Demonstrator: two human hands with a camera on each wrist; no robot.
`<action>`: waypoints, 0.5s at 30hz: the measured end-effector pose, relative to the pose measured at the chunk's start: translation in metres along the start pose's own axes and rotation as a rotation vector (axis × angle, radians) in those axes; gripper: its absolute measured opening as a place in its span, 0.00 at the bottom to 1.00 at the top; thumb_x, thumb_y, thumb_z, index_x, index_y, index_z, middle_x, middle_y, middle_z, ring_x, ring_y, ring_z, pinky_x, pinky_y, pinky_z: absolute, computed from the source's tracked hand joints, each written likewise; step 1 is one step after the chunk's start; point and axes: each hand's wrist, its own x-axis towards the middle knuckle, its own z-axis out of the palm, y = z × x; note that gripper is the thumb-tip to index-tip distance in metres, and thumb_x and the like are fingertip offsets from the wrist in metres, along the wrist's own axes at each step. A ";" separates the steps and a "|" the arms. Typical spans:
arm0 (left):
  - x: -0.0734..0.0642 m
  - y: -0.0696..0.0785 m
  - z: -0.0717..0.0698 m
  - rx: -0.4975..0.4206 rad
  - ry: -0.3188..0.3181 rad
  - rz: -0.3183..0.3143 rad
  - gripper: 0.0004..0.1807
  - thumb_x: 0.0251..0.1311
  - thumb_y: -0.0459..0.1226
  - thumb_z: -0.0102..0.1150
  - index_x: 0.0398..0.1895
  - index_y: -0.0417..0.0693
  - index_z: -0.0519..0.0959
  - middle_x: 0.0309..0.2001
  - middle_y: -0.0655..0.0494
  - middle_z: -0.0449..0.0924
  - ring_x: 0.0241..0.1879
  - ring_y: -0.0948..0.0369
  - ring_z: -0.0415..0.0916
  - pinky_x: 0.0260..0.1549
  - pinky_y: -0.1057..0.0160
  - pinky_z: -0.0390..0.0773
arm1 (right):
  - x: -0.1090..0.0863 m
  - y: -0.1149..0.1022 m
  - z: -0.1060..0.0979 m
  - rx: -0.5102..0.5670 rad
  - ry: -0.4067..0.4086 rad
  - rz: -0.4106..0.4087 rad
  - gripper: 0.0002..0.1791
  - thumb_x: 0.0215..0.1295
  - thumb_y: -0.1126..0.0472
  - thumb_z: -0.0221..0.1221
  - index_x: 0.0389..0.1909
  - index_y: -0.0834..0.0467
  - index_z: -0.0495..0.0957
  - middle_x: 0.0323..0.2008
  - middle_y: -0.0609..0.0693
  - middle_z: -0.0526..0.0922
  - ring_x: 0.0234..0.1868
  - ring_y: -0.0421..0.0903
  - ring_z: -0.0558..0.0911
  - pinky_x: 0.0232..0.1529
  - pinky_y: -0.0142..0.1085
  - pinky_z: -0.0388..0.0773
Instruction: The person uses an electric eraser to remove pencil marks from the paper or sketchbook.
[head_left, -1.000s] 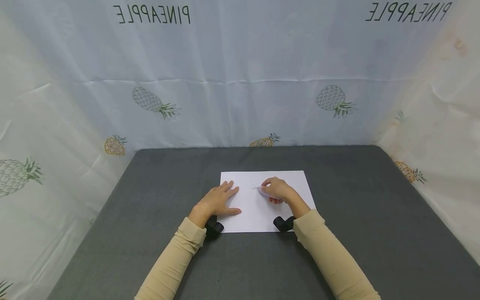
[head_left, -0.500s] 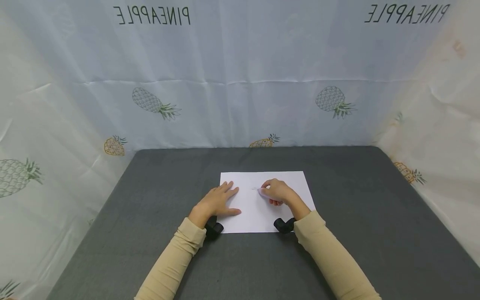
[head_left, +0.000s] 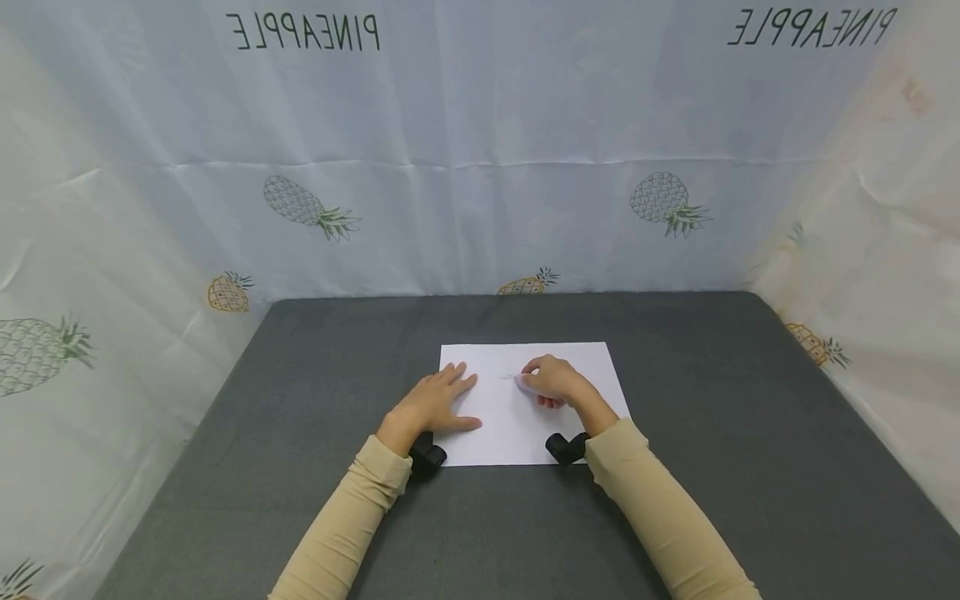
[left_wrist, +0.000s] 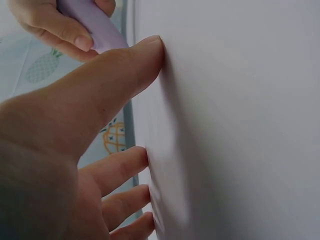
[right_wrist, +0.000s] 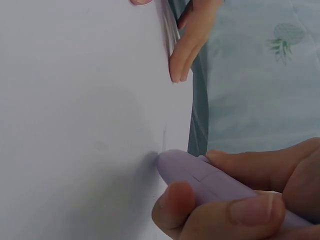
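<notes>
A white sheet of paper (head_left: 495, 433) lies on the dark grey table. My left hand (head_left: 433, 404) rests on its left part, fingers spread and thumb apart; in the left wrist view the thumb (left_wrist: 132, 65) and fingertips touch the paper. My right hand (head_left: 558, 382) grips a thick lavender pen-shaped tool (right_wrist: 200, 177) between thumb and fingers. Its rounded nose is right at the paper, and its exact kind I cannot tell. Faint marks (head_left: 506, 377) show on the sheet just left of the tool, and a thin line (right_wrist: 165, 132) shows beyond its nose in the right wrist view.
Black wrist devices (head_left: 427, 456) sit under both wrists, over the sheet's near edge. The grey table (head_left: 360, 333) extends around the paper on all sides. Pale curtains (head_left: 480, 225) printed with pineapples hang behind and at both sides.
The left hand stays in place on the paper. The right hand shifts only very slightly with the lavender tool, its nose staying near the faint marks.
</notes>
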 end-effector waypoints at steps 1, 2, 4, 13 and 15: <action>0.000 0.000 0.000 -0.001 -0.001 0.001 0.43 0.58 0.59 0.59 0.74 0.53 0.59 0.78 0.47 0.49 0.78 0.47 0.46 0.73 0.43 0.55 | 0.000 0.000 0.000 -0.008 -0.010 0.004 0.19 0.70 0.56 0.52 0.58 0.59 0.75 0.13 0.49 0.70 0.14 0.40 0.67 0.15 0.28 0.64; 0.000 0.000 0.001 -0.001 -0.003 0.001 0.43 0.58 0.59 0.59 0.74 0.53 0.59 0.78 0.47 0.49 0.78 0.47 0.46 0.73 0.43 0.55 | -0.001 0.000 -0.001 -0.018 -0.012 0.002 0.19 0.70 0.56 0.52 0.58 0.59 0.75 0.13 0.49 0.70 0.14 0.40 0.67 0.15 0.28 0.64; 0.001 -0.001 0.001 0.000 -0.003 0.004 0.43 0.58 0.59 0.58 0.74 0.52 0.59 0.78 0.47 0.49 0.78 0.47 0.46 0.73 0.43 0.55 | -0.001 0.001 -0.001 -0.029 -0.002 0.004 0.19 0.70 0.56 0.52 0.57 0.59 0.75 0.13 0.49 0.70 0.14 0.40 0.67 0.15 0.28 0.65; 0.000 0.000 0.000 -0.006 0.001 0.001 0.43 0.58 0.59 0.59 0.74 0.52 0.59 0.78 0.47 0.50 0.78 0.47 0.46 0.73 0.44 0.55 | 0.001 0.001 -0.004 -0.020 -0.009 0.001 0.19 0.69 0.56 0.53 0.58 0.59 0.75 0.12 0.49 0.70 0.13 0.40 0.65 0.14 0.28 0.64; 0.000 0.001 -0.001 -0.005 -0.002 0.001 0.43 0.58 0.59 0.59 0.74 0.52 0.59 0.78 0.47 0.49 0.78 0.47 0.46 0.73 0.44 0.55 | 0.001 0.001 -0.003 -0.018 0.001 0.003 0.19 0.70 0.56 0.53 0.58 0.59 0.75 0.12 0.48 0.70 0.13 0.40 0.65 0.14 0.28 0.64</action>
